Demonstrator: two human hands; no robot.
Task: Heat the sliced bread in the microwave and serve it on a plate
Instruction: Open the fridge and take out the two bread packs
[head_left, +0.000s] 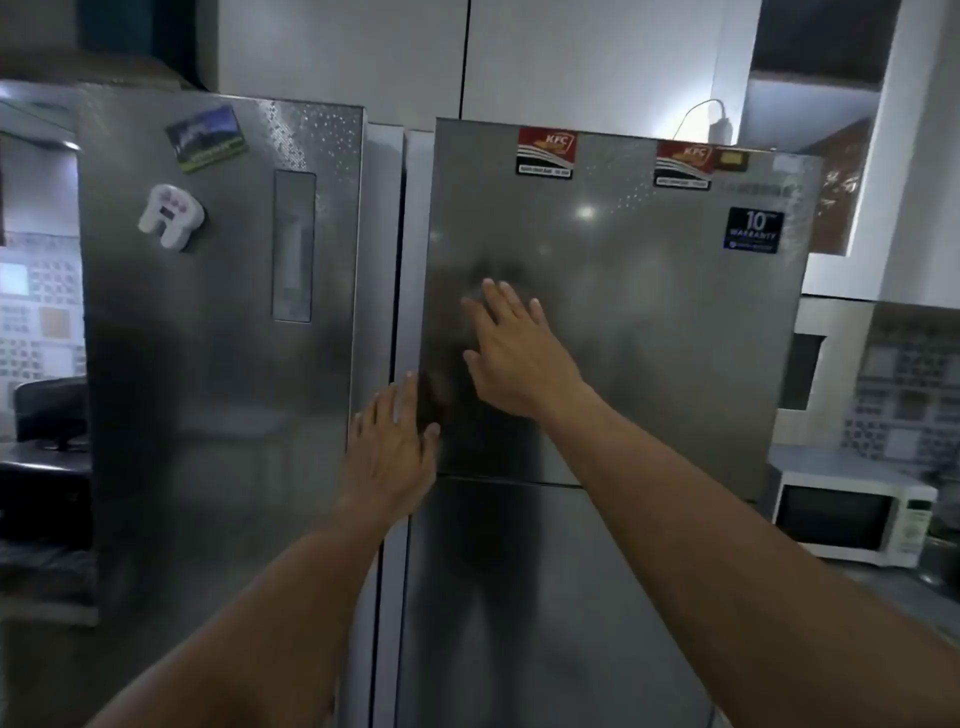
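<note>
Microwave (852, 514), one, left hand (392, 447), right hand (519, 358)

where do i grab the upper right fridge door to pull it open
Probably its left vertical edge, fingers hooked in from the gap on the left. The upper right fridge door has a flat face with no handle showing, and the left hand lies at that edge.

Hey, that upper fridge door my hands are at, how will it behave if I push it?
Probably stiff: the upper door looks like a flat metal panel, so it should swing whole rather than flex. Likely heavy, being tall and wide. Its glossy face may let the flat right hand and left hand slide.
</note>
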